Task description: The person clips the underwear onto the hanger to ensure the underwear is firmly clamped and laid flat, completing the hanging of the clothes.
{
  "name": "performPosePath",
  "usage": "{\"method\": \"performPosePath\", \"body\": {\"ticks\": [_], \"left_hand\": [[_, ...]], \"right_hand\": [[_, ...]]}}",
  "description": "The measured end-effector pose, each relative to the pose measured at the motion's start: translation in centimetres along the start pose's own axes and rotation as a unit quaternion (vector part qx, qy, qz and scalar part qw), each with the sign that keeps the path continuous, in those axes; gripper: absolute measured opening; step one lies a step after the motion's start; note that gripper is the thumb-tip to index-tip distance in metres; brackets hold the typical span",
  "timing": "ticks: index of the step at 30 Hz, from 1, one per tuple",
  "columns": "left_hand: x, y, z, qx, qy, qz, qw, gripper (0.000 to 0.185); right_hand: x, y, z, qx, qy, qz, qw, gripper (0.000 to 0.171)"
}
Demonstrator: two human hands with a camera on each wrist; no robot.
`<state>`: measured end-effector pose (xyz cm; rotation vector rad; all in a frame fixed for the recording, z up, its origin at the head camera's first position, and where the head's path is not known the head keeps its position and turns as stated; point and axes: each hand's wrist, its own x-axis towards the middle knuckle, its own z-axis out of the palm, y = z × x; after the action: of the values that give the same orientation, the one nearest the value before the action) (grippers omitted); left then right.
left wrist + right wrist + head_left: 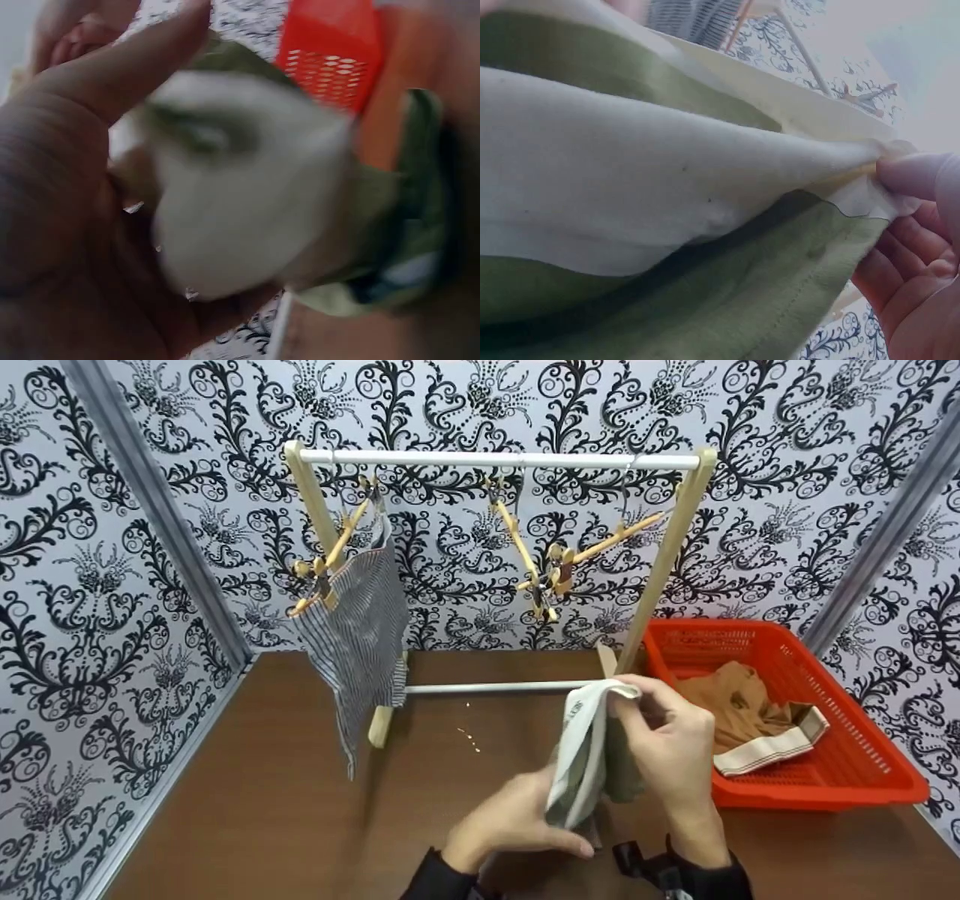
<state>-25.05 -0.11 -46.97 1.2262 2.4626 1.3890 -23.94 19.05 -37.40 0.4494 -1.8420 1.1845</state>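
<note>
left wrist view: blurred, the cloth (247,187) has no clear outline;
brown garment (739,701): partly hidden behind the right hand (667,735)

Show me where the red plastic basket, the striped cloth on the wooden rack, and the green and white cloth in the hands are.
red plastic basket (885,791), head view, front rim.
striped cloth (364,619), head view, middle.
green and white cloth (581,757), head view, white folded part.

left hand (510,821) + right hand (667,742) grip green-white garment (585,750) | orange basket (862,780) right
</note>
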Motion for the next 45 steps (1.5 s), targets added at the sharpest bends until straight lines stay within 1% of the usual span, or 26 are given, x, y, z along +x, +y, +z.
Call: {"method": "performPosePath", "body": {"ticks": [2, 4, 6, 8, 9, 11, 13, 15, 18, 21, 22, 24, 27, 29, 30, 32, 34, 37, 39, 40, 41, 42, 45], "left_hand": [[0.0, -0.3, 0.6, 0.056, -0.017, -0.018, 0.9981, 0.077], [0.0, -0.4, 0.9, 0.096, -0.029, -0.039, 0.9941, 0.055], [-0.1, -0.6, 0.8, 0.114, -0.036, -0.052, 0.9914, 0.034], [-0.2, -0.8, 0.4, 0.117, -0.031, -0.051, 0.9913, 0.023], [-0.2, -0.9, 0.1, 0.114, -0.028, -0.048, 0.9920, 0.021], [-0.4, -1.2, -0.7, 0.096, -0.015, -0.044, 0.9943, 0.025], [-0.6, -1.4, -1.7, 0.069, 0.005, -0.044, 0.9967, 0.032], [-0.9, -1.5, -2.7, 0.037, 0.033, -0.049, 0.9976, 0.035], [-1.4, -1.6, -4.4, -0.011, 0.077, -0.053, 0.9955, 0.032], [-2.0, -1.6, -5.9, -0.058, 0.124, -0.043, 0.9897, 0.028], [-2.2, -1.7, -6.4, -0.071, 0.143, -0.037, 0.9865, 0.027], [-2.4, -1.6, -7.3, -0.108, 0.182, -0.026, 0.9770, 0.028], [-2.8, -1.3, -8.3, -0.151, 0.243, -0.019, 0.9579, 0.033], [-3.0, -0.8, -9.0, -0.176, 0.278, -0.017, 0.9442, 0.035], [-3.2, -0.6, -9.3, -0.179, 0.294, -0.016, 0.9387, 0.036], [-3.5, 0.0, -9.8, -0.171, 0.328, -0.008, 0.9291, 0.036], [-3.8, 0.6, -10.3, -0.149, 0.365, -0.001, 0.9191, 0.033], [-4.3, 1.6, -11.0, -0.119, 0.413, 0.013, 0.9031, 0.025], [-4.7, 2.2, -11.4, -0.116, 0.434, 0.018, 0.8930, 0.019], [-4.9, 2.6, -11.5, -0.121, 0.440, 0.021, 0.8896, 0.017], [-5.1, 3.0, -11.7, -0.127, 0.444, 0.022, 0.8866, 0.016], [-5.3, 3.4, -11.8, -0.133, 0.448, 0.021, 0.8839, 0.015], [-5.8, 4.6, -12.1, -0.163, 0.450, 0.013, 0.8781, 0.015]], "right_hand": [[0.1, 0.0, -0.3, -0.005, 0.008, 0.025, 1.000, 0.018], [0.2, 0.1, -0.8, -0.010, 0.015, 0.049, 0.999, 0.017], [0.4, 0.3, -1.2, -0.017, 0.020, 0.070, 0.997, 0.017], [0.5, 0.5, -1.8, -0.022, 0.027, 0.085, 0.996, 0.018], [0.6, 0.7, -2.0, -0.022, 0.031, 0.090, 0.995, 0.018], [0.8, 1.0, -2.6, -0.024, 0.039, 0.098, 0.994, 0.018], [0.9, 1.3, -3.2, -0.023, 0.048, 0.104, 0.993, 0.018], [1.0, 1.6, -3.7, -0.024, 0.057, 0.107, 0.992, 0.017], [1.1, 2.0, -4.3, -0.033, 0.066, 0.113, 0.991, 0.016], [1.1, 2.3, -4.8, -0.045, 0.070, 0.127, 0.988, 0.015], [1.1, 2.4, -4.9, -0.050, 0.071, 0.134, 0.987, 0.015], [1.2, 2.4, -5.2, -0.055, 0.072, 0.150, 0.985, 0.014], [1.3, 2.5, -5.4, -0.048, 0.068, 0.180, 0.980, 0.017], [1.4, 2.4, -5.6, -0.032, 0.059, 0.201, 0.977, 0.021], [1.4, 2.4, -5.6, -0.021, 0.054, 0.212, 0.976, 0.022], [1.4, 2.2, -5.8, 0.002, 0.037, 0.230, 0.972, 0.023], [1.4, 2.0, -6.0, 0.026, 0.017, 0.250, 0.968, 0.023], [1.5, 1.6, -6.4, 0.092, -0.024, 0.279, 0.956, 0.026], [1.5, 1.1, -6.8, 0.133, -0.050, 0.297, 0.944, 0.027], [1.5, 0.9, -6.9, 0.149, -0.062, 0.301, 0.940, 0.028], [1.5, 0.7, -7.1, 0.169, -0.069, 0.308, 0.934, 0.028], [1.4, 0.5, -7.2, 0.180, -0.075, 0.311, 0.930, 0.026], [1.4, -0.1, -7.6, 0.200, -0.078, 0.310, 0.926, 0.019]]}}
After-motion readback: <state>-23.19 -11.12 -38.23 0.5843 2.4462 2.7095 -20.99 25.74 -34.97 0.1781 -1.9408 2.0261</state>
